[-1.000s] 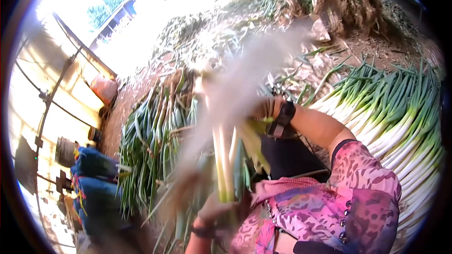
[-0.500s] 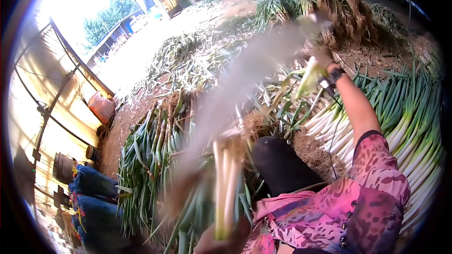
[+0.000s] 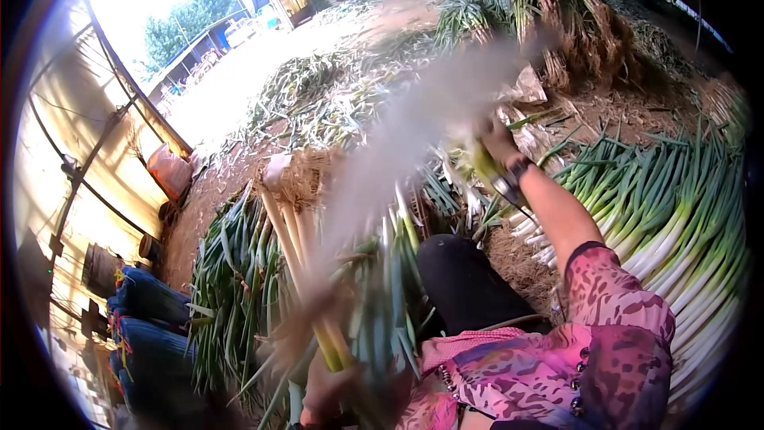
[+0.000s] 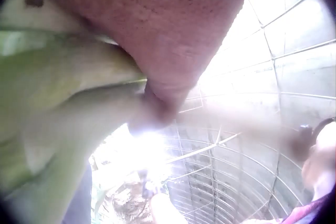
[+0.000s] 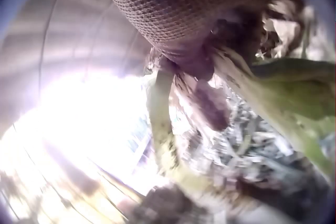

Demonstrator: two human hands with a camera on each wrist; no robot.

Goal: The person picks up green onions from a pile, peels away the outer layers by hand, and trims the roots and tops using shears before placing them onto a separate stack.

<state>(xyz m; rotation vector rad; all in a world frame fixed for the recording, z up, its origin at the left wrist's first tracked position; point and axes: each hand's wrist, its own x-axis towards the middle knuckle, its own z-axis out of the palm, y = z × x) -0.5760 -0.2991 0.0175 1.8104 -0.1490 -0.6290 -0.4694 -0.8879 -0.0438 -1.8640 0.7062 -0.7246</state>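
Onion stalks point(image 3: 286, 243) are gripped, in the head view, near their green ends by the left hand point(image 3: 330, 390); their long axis is run up and slightly leftward from its fingers to the roots point(image 3: 298, 179). They lie well apart from the right hand point(image 3: 500, 143), which is held out farther up and rightward. In the left wrist view, the stalks are clasped, though separate fingers cannot be told. In the right wrist view, greenish leaves point(image 5: 283, 103) are pinched by curled, knit-covered fingers.
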